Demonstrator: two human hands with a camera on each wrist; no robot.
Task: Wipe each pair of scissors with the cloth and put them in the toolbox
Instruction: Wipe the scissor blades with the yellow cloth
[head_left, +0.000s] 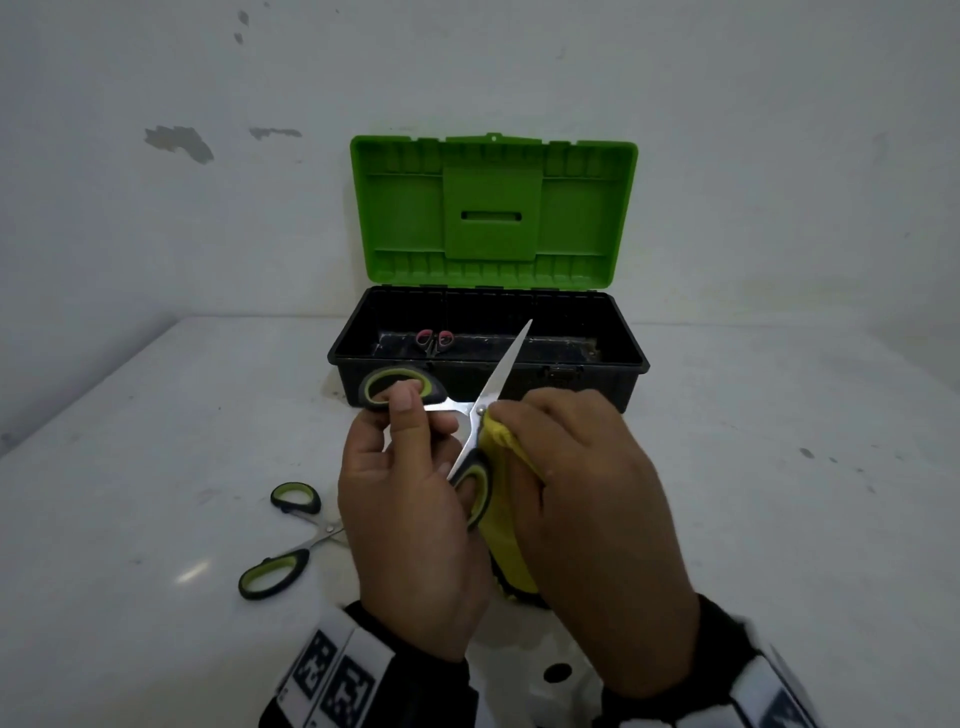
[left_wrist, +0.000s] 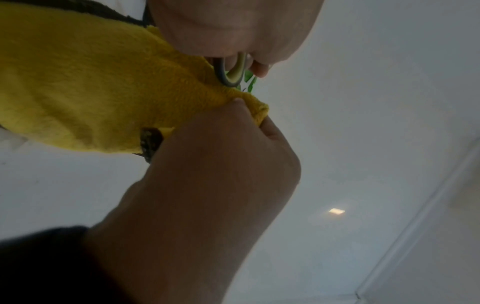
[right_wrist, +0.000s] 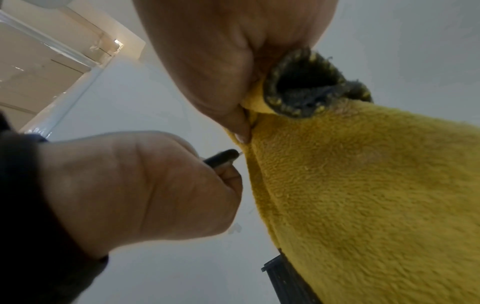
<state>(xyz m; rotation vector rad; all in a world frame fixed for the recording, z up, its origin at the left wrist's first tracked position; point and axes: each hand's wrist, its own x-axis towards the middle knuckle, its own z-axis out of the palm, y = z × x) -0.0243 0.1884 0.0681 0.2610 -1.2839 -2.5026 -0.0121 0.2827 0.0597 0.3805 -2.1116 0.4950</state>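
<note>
My left hand (head_left: 410, 421) grips a pair of black-and-green-handled scissors (head_left: 483, 400), spread wide, one blade pointing up over the toolbox. The thumb goes through the upper loop; other fingers sit at the lower loop (left_wrist: 231, 72). My right hand (head_left: 524, 421) pinches a yellow cloth (head_left: 501, 519) around the other blade, just right of the pivot; that blade is hidden. In the right wrist view the cloth (right_wrist: 363, 185) hangs from my pinching fingers beside the left hand (right_wrist: 142, 185). The black toolbox (head_left: 613, 384) stands open behind, green lid (head_left: 493, 208) upright.
A small pink-handled pair of scissors (head_left: 435, 340) lies inside the toolbox at the left. A second green-and-black pair (head_left: 291, 540) lies spread on the white table to the left of my left hand. A white wall rises behind the toolbox.
</note>
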